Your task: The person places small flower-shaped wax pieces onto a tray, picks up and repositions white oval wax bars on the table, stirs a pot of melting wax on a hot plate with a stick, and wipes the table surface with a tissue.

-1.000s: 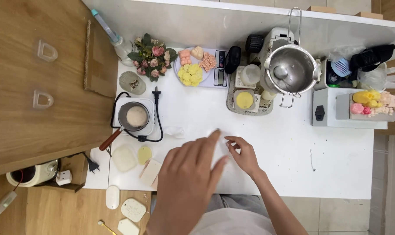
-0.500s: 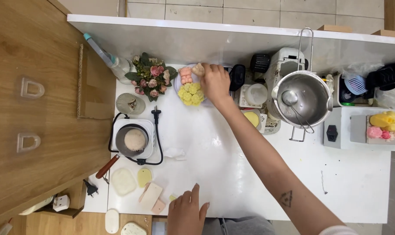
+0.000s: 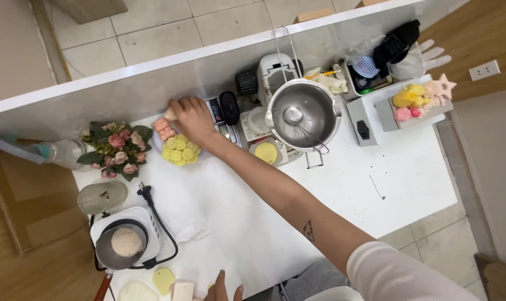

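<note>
A person's right hand (image 3: pixel 190 118) reaches across a white table (image 3: pixel 409 167) to its far edge, fingers curled and pinching a small pale piece (image 3: pixel 170 114) over a plate (image 3: pixel 157 146) of pink pieces (image 3: pixel 165 130) and yellow flower-shaped pieces (image 3: pixel 180 150). Just beside the hand stand a digital scale (image 3: pixel 220 120) and a black object (image 3: pixel 229 107); farther right, a steel pot (image 3: pixel 303 116) with a ladle sits near a yellow disc (image 3: pixel 266 153). To the hand's left lies a flower bouquet (image 3: pixel 118 149), with a spray bottle (image 3: pixel 35 151) beyond. At the near edge, only the left hand's fingertips (image 3: pixel 224 289) show, resting on the table close to pale moulded pieces (image 3: pixel 163 280), a small pan (image 3: pixel 121 245) on a hot plate, and its black power cord (image 3: pixel 158 220); whether that hand is spread cannot be told.
</note>
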